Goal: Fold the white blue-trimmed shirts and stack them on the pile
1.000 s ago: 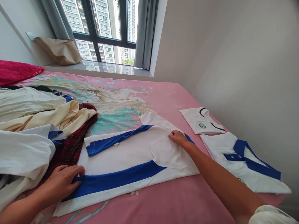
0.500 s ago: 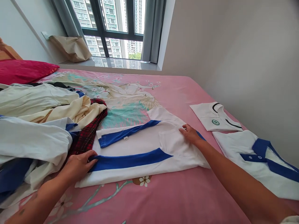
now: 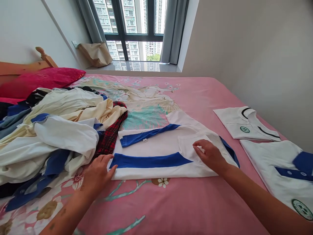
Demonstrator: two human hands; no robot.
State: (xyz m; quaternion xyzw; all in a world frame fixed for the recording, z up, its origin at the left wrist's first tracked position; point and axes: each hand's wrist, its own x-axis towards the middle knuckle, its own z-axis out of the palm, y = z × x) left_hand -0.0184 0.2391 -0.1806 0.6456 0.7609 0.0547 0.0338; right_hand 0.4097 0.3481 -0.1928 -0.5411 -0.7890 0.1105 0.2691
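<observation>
A white shirt with blue stripes lies folded lengthwise on the pink bedsheet. My left hand rests flat at the shirt's left end, fingers stretched out and touching the blue stripe. Over on the shirt's right part, my right hand lies palm down with fingers spread on the white cloth. Neither hand grips anything.
A heap of loose clothes with a red plaid piece fills the bed's left. Two folded white shirts lie at the right by the wall. A red pillow is at the headboard; a brown paper bag sits on the window sill.
The near long edge of the shirt has been folded in, leaving it narrower. My left hand went from pinching the blue stripe to lying flat; my right hand slid toward the middle. The view shifted left.
</observation>
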